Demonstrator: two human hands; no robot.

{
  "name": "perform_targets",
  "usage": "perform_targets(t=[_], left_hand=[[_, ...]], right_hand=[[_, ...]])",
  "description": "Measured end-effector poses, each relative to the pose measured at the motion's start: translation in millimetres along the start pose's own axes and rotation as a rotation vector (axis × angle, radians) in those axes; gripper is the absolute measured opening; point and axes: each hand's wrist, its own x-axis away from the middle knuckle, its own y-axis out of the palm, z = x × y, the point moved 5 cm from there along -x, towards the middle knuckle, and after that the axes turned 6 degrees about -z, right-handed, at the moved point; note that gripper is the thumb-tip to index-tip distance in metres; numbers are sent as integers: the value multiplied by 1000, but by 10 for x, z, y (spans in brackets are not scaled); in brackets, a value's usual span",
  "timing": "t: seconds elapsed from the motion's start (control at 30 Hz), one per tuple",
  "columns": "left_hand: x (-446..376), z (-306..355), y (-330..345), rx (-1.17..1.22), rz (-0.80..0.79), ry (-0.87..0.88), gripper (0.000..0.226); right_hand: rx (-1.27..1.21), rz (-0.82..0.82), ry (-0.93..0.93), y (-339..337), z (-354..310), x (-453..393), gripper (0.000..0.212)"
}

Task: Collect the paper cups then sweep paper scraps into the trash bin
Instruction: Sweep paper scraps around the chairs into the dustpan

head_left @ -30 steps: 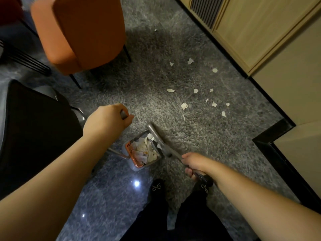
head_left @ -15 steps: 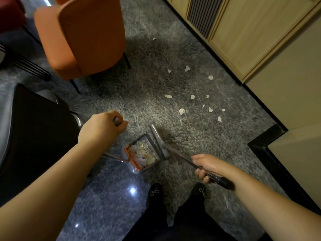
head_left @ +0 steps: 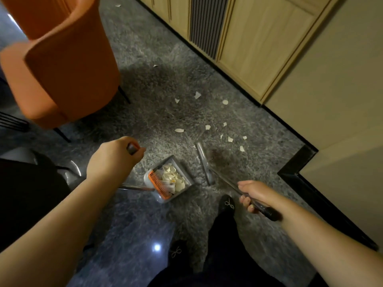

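Observation:
My left hand point(head_left: 113, 157) grips the top of the dustpan's long handle. The grey dustpan point(head_left: 182, 170) stands on the floor at the carpet's edge, holding white paper scraps and an orange comb piece. My right hand point(head_left: 251, 194) holds the broom handle point(head_left: 223, 180). The broom head point(head_left: 204, 160) rests on the grey carpet just right of the dustpan, apart from it. Several loose paper scraps point(head_left: 230, 139) lie on the carpet beyond the broom. No paper cups or trash bin are in view.
An orange chair point(head_left: 62, 65) stands at the upper left with thin black legs. Wooden cabinets point(head_left: 259, 50) and a beige wall with black skirting point(head_left: 298, 162) run along the right. A dark seat point(head_left: 24, 191) is at the left. My black shoes point(head_left: 227, 204) stand below the dustpan.
The broom head has swung right, away from the dustpan's mouth, onto the carpet. My view has tilted forward, and both hands kept their grips.

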Motion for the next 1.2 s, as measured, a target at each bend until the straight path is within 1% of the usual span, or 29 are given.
perform_targets(t=[0.13,0.3,0.47,0.6,0.7,0.9,1.03,1.2], left_hand=[[-396,409,163,-54,-15,6,21],[-951,947,331,-100,-53,3,17],[-1442,1469,464,-138,-95,-34,18],[-1779,1722,460,-159,-133,-65,19],[-1952,1837,433,-177,-156,-83,22],[-2103,2001,446,-206,-179,-108,25],[-2186,1997,453,-227,-131,-110,23],[-2313,1866,410,-226,-122,-119,22]], right_hand=[[-56,28,-9,-449,-328,-139,36],[-103,67,15,-1105,-790,-414,38],[-82,126,21,-1751,-1257,-698,39],[-23,198,21,-2186,-1608,-880,40],[-10,212,48,-2396,-1826,-987,37],[29,208,105,-2631,-2121,-1235,20],[38,198,131,-2645,-2208,-1437,23],[98,184,117,-2348,-2271,-1663,25]])
